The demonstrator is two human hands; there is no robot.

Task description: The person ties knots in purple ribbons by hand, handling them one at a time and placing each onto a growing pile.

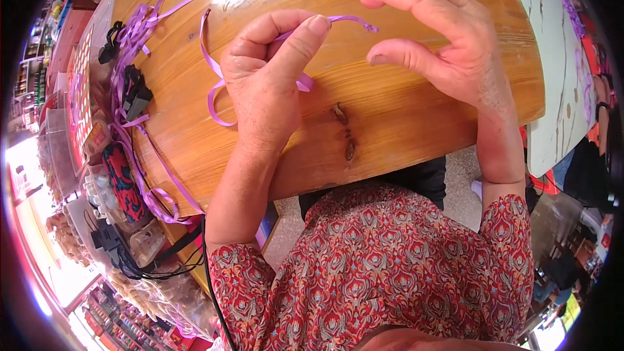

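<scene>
Over the wooden table (pixel 403 117), the left hand (pixel 266 84) pinches one purple ribbon strip (pixel 214 68) between thumb and forefinger, while the right hand (pixel 448 39) hovers beside it, fingers spread and empty.

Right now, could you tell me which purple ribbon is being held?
The single purple ribbon pinched in the left hand; the ribbon pile lies untouched at the table's left.

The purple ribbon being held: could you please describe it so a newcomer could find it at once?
On the wooden table, find the left hand. The ribbon is pinched there, looping left. Unlike the ribbon pile at the table's left edge, it is one strand.
</scene>
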